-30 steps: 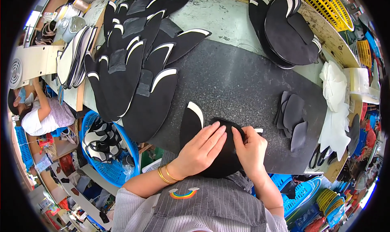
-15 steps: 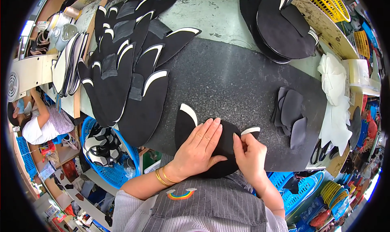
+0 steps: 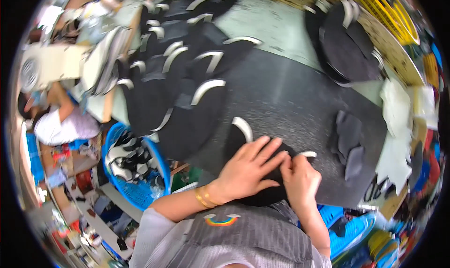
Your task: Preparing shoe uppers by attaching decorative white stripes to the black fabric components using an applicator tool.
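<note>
A black shoe upper (image 3: 236, 145) with white edging at its two tips lies at the near edge of the dark board, close against my body. My left hand (image 3: 248, 167) rests flat on it, palm down with fingers spread. Thumb and fingers of my right hand (image 3: 301, 179) are pinched together at its right wing, just below the white tip; the exact spot they grip is partly covered. Farther left, many similar black uppers (image 3: 192, 132) overlap in rows. Small dark grey pieces (image 3: 352, 161) sit in a loose pile to the right.
The dark board (image 3: 276, 90) covers the bench. More black uppers (image 3: 349, 57) are stacked at the far right, near white sheeting (image 3: 396, 113) and scissors (image 3: 372, 189). A blue basket (image 3: 165, 176) of black and white pieces stands left. Another person (image 3: 65, 122) sits far left.
The whole view has shifted right and blurred. My left fingers have spread farther apart on the upper, and my right hand is now nearer to them, its fingers more tightly closed.
</note>
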`<act>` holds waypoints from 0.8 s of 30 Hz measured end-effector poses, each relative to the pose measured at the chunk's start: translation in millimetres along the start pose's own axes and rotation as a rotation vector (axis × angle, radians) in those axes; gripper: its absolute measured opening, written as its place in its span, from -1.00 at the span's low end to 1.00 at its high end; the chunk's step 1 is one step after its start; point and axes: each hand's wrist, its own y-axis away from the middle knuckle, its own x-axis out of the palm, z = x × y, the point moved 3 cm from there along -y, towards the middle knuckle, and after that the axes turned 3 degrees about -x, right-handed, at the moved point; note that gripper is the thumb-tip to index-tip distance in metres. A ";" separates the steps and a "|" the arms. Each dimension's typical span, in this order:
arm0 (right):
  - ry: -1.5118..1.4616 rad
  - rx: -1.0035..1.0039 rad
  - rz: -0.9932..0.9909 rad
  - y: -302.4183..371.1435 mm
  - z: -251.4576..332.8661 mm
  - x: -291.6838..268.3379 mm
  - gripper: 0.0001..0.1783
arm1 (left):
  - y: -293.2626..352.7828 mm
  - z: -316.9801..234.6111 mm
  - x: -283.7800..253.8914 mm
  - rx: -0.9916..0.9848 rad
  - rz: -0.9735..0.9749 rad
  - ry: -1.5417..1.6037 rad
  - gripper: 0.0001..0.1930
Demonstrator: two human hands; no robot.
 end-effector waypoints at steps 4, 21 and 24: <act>-0.007 0.166 -0.178 14.8 -27.3 -44.8 -0.72 | 11.0 36.6 -43.5 0.095 -0.360 0.210 -0.55; 0.485 -0.009 -0.373 42.6 -89.1 -78.9 -0.77 | 102.2 135.4 -160.4 -0.160 -1.049 -0.576 -0.72; 0.494 -0.014 -0.363 44.6 -98.3 -80.1 -0.86 | 80.4 41.2 -146.1 -0.001 -0.979 -0.599 -0.65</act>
